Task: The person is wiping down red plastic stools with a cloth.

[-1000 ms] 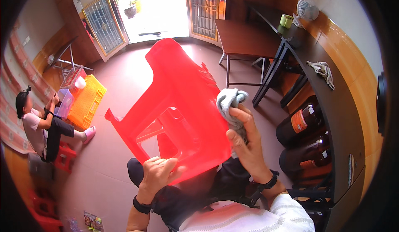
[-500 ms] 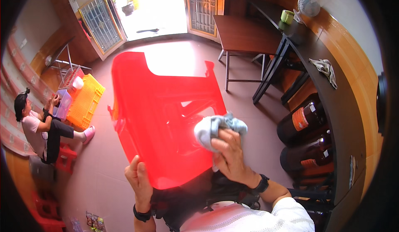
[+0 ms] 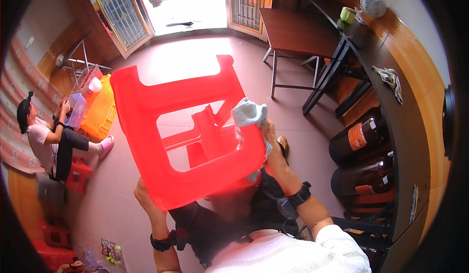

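Note:
A red plastic stool (image 3: 139, 121) is held up in front of me, tilted, with large rectangular cutouts facing me. My left hand (image 3: 145, 192) is closed on its lower left edge, most of the fingers hidden behind the plastic. At the stool's right side, my right hand (image 3: 272, 143) grips a pale blue-grey cloth (image 3: 249, 111) against the frame, its fingertips partly covered by cloth and stool.
A seated person (image 3: 41, 146) is beside yellow crates (image 3: 97, 116) on the left. Another person's hand (image 3: 73, 265) shows at bottom left. Ahead are an open door (image 3: 124, 19) and brown table (image 3: 298, 28). Large dark bottles (image 3: 356, 136) lie under a long counter (image 3: 405, 121) on the right.
The stool has been turned, so its open cutouts now face me. The cloth has moved up to its upper right edge; my left hand has shifted left.

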